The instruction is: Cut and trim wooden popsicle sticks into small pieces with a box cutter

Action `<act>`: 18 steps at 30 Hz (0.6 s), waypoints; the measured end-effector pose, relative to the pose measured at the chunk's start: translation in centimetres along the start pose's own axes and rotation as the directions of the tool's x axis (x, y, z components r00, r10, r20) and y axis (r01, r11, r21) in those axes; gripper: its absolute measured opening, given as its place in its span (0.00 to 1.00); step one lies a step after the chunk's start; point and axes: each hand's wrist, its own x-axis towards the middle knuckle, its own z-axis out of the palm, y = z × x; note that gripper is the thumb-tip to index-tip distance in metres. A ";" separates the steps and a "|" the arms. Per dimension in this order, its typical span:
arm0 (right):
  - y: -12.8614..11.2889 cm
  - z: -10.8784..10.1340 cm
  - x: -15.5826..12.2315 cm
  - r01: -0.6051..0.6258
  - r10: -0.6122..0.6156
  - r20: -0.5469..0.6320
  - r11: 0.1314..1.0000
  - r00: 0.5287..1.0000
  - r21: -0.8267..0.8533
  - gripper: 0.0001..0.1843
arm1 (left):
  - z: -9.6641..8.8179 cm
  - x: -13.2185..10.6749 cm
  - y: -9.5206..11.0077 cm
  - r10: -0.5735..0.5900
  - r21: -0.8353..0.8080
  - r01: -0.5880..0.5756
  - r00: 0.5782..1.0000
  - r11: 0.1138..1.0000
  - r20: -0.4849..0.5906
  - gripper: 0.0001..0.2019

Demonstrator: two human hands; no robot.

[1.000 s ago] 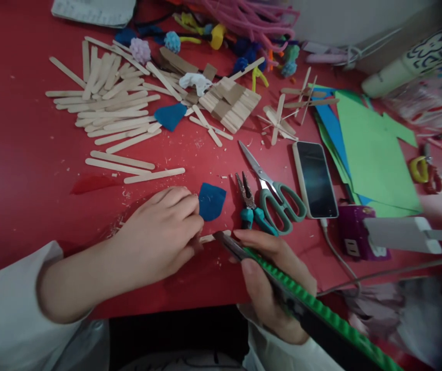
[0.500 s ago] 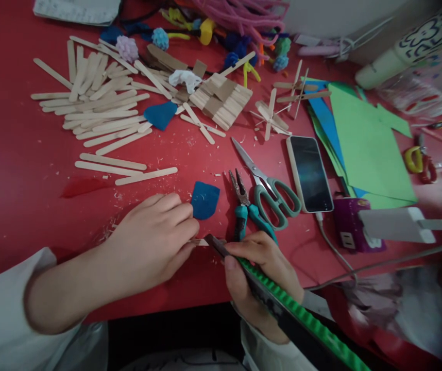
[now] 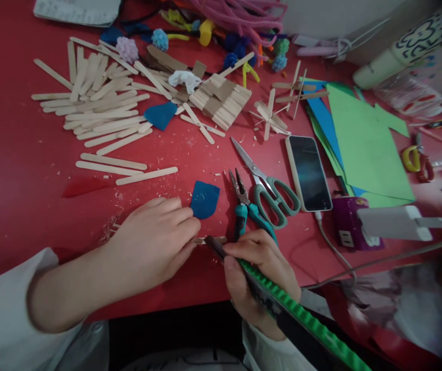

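Near the front edge of the red table, my left hand (image 3: 159, 239) is closed on a wooden craft stick (image 3: 201, 240), whose right end sticks out past the fingers. My right hand (image 3: 261, 278) grips a green and black utility knife (image 3: 283, 301). Its dark blade rests on the exposed part of the stick, close to my left fingertips. Just beyond the stick lies a piece of blue felt (image 3: 204, 200). Teal-handled pliers (image 3: 241, 198) and grey-green scissors (image 3: 269, 188) lie beyond my right hand. Most of the held stick is hidden under my left hand.
A large pile of craft sticks (image 3: 101, 103) spreads at the back left, beside a small stick panel (image 3: 221, 100). To the right lie a phone (image 3: 309, 172) on a cable, a white charger (image 3: 396, 222) and green paper (image 3: 368, 144). Wood shavings dot the table (image 3: 20, 206).
The knife blade has shifted slightly left along the stick, and more of the stick's right end shows. Both hands keep their grips; the view has moved a little.
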 end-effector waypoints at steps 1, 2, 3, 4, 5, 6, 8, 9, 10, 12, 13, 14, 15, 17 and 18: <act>0.0 0.0 0.0 0.001 -0.001 0.007 1.000 1.000 0.007 0.10 | 0.0 0.0 0.0 0.000 -0.003 0.000 1.000 1.000 0.003 0.08; 0.0 0.0 -0.1 0.000 0.000 0.011 1.000 1.000 0.016 0.09 | 0.1 0.0 0.0 -0.001 -0.007 0.001 1.000 1.000 0.006 0.09; 0.0 0.0 -0.1 0.002 -0.002 0.013 1.000 1.000 0.027 0.09 | 0.1 0.0 0.0 -0.002 -0.011 0.002 1.000 1.000 0.008 0.09; 0.0 0.0 -0.1 0.002 -0.003 0.014 0.999 1.000 0.037 0.09 | 0.1 0.0 0.1 -0.005 -0.014 0.005 1.000 1.000 0.009 0.09; 0.0 0.0 -0.2 0.006 -0.006 0.014 0.999 1.000 0.044 0.09 | 0.2 0.0 0.1 -0.006 -0.017 0.006 1.000 1.000 0.010 0.09; 0.1 0.0 -0.2 0.005 -0.006 0.017 0.999 1.000 0.049 0.09 | 0.2 0.0 0.1 -0.007 -0.019 0.007 1.000 1.000 0.010 0.09; 0.1 0.2 -0.2 0.011 -0.012 0.017 0.999 1.000 0.050 0.09 | 0.1 0.1 0.1 -0.008 -0.021 0.008 1.000 1.000 0.011 0.09; 0.0 0.2 -0.2 0.015 -0.016 0.018 0.999 1.000 0.048 0.09 | 0.1 0.1 0.1 -0.008 -0.023 0.009 1.000 1.000 0.012 0.09; 0.0 0.3 -0.2 0.020 -0.021 0.018 0.999 1.000 0.043 0.09 | 0.1 0.1 0.1 -0.011 -0.024 0.011 1.000 1.000 0.014 0.10; -0.1 0.3 -0.2 0.035 -0.036 0.024 0.999 0.999 0.033 0.09 | 0.1 0.1 0.1 -0.019 -0.024 0.019 1.000 1.000 0.012 0.09; -0.2 0.3 -0.1 0.045 -0.046 0.028 0.999 0.999 0.025 0.09 | 0.1 0.1 0.1 -0.024 -0.025 0.025 1.000 0.999 0.011 0.09; -0.2 0.3 -0.1 0.053 -0.053 0.039 0.999 0.998 0.013 0.09 | 0.0 0.1 0.0 -0.030 -0.027 0.031 0.999 0.999 0.012 0.09; -0.3 0.3 0.0 0.059 -0.059 0.051 0.998 0.997 0.000 0.09 | 0.0 0.0 0.0 -0.033 -0.031 0.034 0.999 0.999 0.013 0.09; -0.4 0.3 0.0 0.070 -0.068 0.065 0.997 0.996 -0.035 0.08 | 0.1 0.0 0.0 -0.034 -0.040 0.035 0.999 0.999 0.019 0.09; -0.4 0.3 0.1 0.084 -0.081 0.060 0.995 0.995 -0.049 0.07 | 0.1 0.0 0.0 -0.036 -0.041 0.037 0.999 0.998 0.024 0.08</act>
